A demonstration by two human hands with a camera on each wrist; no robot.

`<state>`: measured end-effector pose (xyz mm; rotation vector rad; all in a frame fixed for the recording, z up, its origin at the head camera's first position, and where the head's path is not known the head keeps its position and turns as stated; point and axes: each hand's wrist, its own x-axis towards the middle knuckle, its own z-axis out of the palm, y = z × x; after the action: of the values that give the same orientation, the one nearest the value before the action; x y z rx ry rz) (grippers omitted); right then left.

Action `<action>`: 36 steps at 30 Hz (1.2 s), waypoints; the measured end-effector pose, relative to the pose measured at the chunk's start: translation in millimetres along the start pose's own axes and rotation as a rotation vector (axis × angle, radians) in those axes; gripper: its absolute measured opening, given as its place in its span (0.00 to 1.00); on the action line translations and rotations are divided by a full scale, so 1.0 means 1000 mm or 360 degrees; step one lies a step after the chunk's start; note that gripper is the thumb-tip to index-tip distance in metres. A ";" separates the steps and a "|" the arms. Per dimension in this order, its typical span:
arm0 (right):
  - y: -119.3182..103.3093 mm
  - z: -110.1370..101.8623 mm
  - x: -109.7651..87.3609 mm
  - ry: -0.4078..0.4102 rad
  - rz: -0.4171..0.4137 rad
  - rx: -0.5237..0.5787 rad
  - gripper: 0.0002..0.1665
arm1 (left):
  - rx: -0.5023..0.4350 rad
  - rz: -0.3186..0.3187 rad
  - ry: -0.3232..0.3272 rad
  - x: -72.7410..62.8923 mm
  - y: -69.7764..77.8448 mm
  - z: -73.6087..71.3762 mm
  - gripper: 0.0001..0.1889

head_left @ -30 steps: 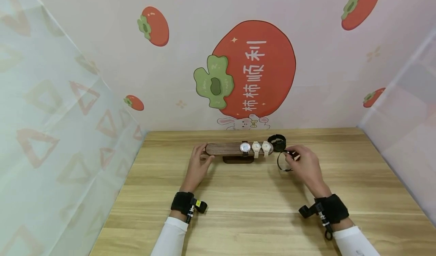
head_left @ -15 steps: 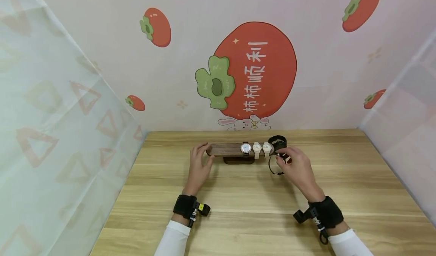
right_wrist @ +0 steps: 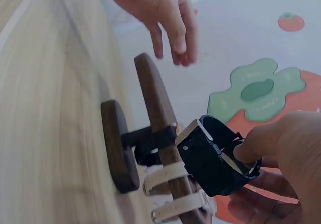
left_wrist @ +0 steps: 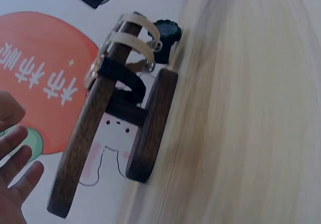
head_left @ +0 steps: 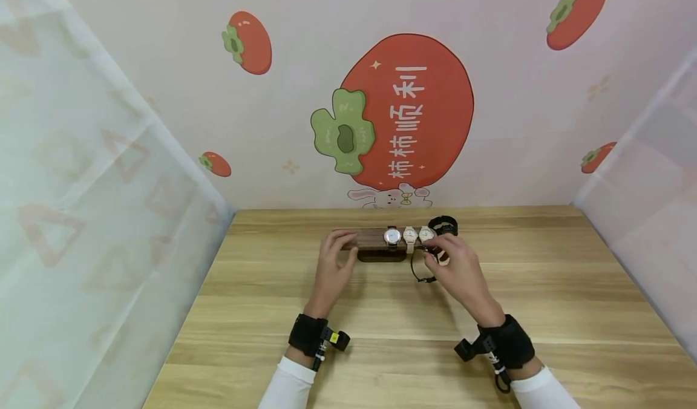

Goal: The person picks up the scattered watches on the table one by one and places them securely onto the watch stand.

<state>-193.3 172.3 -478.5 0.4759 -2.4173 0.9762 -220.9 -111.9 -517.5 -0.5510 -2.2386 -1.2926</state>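
Note:
My right hand pinches a watch with a black strap, its strap closed in a loop. It holds the watch before the right part of a dark wooden watch stand. Along the stand's bar sit a white-dialled watch on a dark strap and two cream-strapped watches. My left hand hovers at the bar's left end with fingers spread; in the right wrist view a gap shows between the fingertips and the wood.
A black chunky watch stands on the table behind the stand's right end. The wood-grain table meets a printed back wall close behind the stand. Side walls rise at left and right.
My right hand has carried the black-strapped watch leftward, from beyond the stand's right end to in front of the bar. The left hand has left the bar's end and shifted slightly right.

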 end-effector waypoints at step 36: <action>-0.027 0.021 -0.001 -0.0118 -0.0063 0.0136 0.17 | -0.0426 -0.0056 -0.0246 -0.013 0.039 0.049 0.13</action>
<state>-185.6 138.7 -477.7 0.5978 -2.4289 1.0656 -199.1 -51.6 -520.1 -0.7333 -2.2188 -1.6318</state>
